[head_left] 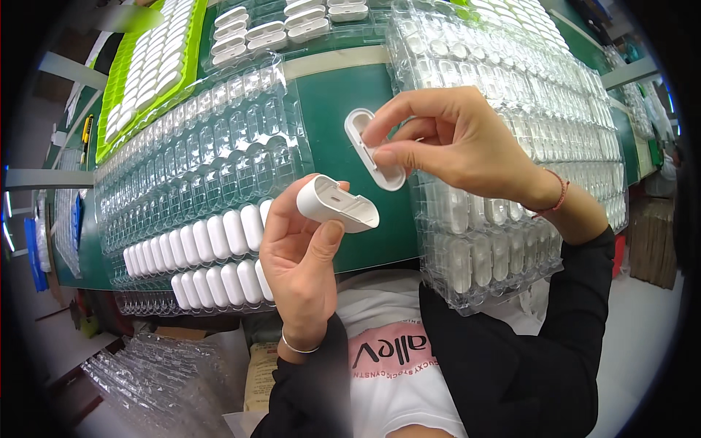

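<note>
At the far left, a lime-green tray (196,44) holds tight rows of smooth, rounded white pieces. In front of it, a thin, glossy clear tray (212,131) is moulded into ranks of elongated pockets; along its near side, two rows of capsule-shaped white pieces (234,232) fill the hollows with a satin sheen. The left hand (299,255) is closed around a hollow white case (321,200), thumb against its near side and fingers behind; the case tilts, its opening facing right, its rim notched and its outer wall smoothly curved. A smooth green table (339,91) shows between the trays. Just right of the case and apart from it, a shallow oval white shell (388,177) hangs aslant over the table, pinched by the thumb and fingers of the right hand (464,146), with a fingertip inside its hollow. At the right, stacked clear trays (438,252) rise in crinkled, light-catching layers of rounded pockets.
</note>
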The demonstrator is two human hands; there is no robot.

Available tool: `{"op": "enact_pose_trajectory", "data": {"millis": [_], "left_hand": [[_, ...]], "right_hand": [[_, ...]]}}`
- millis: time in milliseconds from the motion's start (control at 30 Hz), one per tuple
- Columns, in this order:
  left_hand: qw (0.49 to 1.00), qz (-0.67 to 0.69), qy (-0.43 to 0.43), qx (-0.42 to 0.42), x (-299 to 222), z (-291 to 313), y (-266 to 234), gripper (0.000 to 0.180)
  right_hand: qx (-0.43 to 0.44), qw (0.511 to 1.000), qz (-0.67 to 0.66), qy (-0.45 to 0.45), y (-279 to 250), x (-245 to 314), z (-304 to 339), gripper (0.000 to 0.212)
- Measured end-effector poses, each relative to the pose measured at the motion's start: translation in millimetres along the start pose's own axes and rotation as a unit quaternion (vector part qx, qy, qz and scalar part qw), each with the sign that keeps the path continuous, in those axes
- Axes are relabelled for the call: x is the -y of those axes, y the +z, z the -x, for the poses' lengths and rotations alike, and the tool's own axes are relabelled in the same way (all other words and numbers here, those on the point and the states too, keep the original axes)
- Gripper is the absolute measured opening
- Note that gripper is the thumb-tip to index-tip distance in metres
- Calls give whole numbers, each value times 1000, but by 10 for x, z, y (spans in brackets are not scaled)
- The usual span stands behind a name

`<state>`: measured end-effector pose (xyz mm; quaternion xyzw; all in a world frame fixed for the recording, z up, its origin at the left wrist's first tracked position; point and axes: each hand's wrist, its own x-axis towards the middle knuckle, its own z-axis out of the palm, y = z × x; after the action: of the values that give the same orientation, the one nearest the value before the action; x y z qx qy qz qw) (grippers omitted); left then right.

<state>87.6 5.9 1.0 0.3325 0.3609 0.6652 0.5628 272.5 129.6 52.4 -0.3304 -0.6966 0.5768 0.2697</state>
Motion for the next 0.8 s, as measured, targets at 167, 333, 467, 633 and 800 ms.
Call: {"op": "enact_pose_trajectory", "data": {"millis": [167, 333, 467, 633, 800], "left_hand": [[1000, 16, -16, 0, 45, -34, -63, 47], [998, -16, -57, -21, 76, -104, 37, 47], [997, 2, -34, -76, 124, -103, -3, 43], [997, 39, -56, -21, 157, -88, -170, 37], [995, 68, -66, -5, 199, -107, -149, 43]], "right_hand": [[9, 999, -33, -9, 46, -94, -23, 17], [-18, 999, 18, -48, -45, -138, 12, 17], [14, 999, 8, -46, -27, -187, -52, 15], [43, 998, -34, -40, 24, -243, -88, 13], [27, 998, -35, -50, 6, -262, 2, 13]]}}
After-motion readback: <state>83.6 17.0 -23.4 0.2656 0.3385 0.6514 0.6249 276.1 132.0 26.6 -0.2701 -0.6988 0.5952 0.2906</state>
